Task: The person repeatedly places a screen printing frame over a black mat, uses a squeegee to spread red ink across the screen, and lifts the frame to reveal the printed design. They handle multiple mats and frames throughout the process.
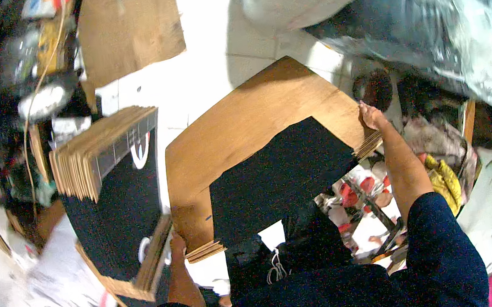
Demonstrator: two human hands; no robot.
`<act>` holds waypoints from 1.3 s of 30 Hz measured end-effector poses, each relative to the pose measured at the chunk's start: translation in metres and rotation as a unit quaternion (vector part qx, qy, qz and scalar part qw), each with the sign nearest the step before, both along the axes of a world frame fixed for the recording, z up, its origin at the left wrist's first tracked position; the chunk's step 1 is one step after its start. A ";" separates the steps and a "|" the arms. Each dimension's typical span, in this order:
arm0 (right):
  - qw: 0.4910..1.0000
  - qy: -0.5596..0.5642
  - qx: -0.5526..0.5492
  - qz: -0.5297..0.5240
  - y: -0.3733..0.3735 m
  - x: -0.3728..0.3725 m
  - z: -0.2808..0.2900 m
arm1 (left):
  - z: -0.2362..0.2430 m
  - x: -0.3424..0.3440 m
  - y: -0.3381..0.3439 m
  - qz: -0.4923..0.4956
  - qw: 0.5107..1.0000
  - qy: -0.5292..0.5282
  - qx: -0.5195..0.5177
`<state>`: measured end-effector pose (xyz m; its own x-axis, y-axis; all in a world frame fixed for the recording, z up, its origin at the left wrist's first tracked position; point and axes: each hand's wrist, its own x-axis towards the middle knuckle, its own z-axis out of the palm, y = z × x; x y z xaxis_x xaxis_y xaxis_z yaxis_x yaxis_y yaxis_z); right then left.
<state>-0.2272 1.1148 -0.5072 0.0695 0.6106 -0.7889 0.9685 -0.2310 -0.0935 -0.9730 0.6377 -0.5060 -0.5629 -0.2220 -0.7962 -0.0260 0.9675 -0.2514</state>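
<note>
A large brown wooden board lies across my lap, with layered thin edges at its lower left and right corners. A flat black area covers its near middle and runs toward my dark clothing; whether it is a panel or cloth I cannot tell. My right hand is closed on the board's right edge. My left hand grips its lower left edge, fingers partly hidden and blurred. Just left of that hand, a stack of thin boards with black faces stands tilted, white curved handle-like shapes on its side.
Another brown board lies on the white tiled floor ahead. Large plastic-wrapped bundles fill the far right. A yellow cloth and mixed clutter lie by my right elbow. Cords and blurred items crowd the left side.
</note>
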 end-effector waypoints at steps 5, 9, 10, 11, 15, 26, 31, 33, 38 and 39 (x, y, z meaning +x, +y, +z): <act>0.998 -0.051 -0.017 -0.016 -0.020 0.097 -0.014 | 0.029 0.006 0.210 -0.108 0.994 0.011 0.009; 0.995 -0.083 0.006 -0.055 -0.028 0.102 -0.042 | 0.044 -0.009 0.354 -0.214 0.974 -0.022 0.072; 0.994 -0.075 0.013 -0.084 -0.034 0.101 -0.042 | 0.047 -0.022 0.381 -0.332 0.942 -0.021 0.037; 0.991 -0.066 0.015 -0.112 -0.043 0.098 -0.042 | 0.048 -0.039 0.410 -0.366 0.930 -0.027 0.016; 0.979 -0.051 0.025 -0.198 -0.104 0.042 -0.043 | 0.047 -0.126 0.512 -0.204 0.914 -0.301 0.178; 0.885 0.038 -0.046 -0.462 -0.323 -0.205 -0.036 | 0.057 -0.199 0.725 -0.746 0.651 -0.002 0.139; 0.839 0.023 0.026 -0.544 -0.456 -0.325 -0.039 | 0.091 -0.140 0.741 -0.950 0.289 0.111 -0.031; 0.841 0.008 -0.008 -0.541 -0.522 -0.354 -0.052 | 0.096 -0.097 0.726 -0.975 0.185 0.119 -0.019; 0.767 0.035 0.006 -0.641 -0.687 -0.446 -0.081 | 0.105 0.033 0.662 -0.957 0.272 0.074 0.068; 0.698 -0.163 0.216 -0.663 -0.704 -0.471 -0.087 | 0.104 0.057 0.647 -0.965 0.247 0.062 0.066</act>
<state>-0.6984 0.4105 -0.5943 0.9322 0.0138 -0.3616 -0.0849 -0.9631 -0.2556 -0.9165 1.2844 -0.4017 0.4581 0.5779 -0.6754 0.5166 -0.7914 -0.3268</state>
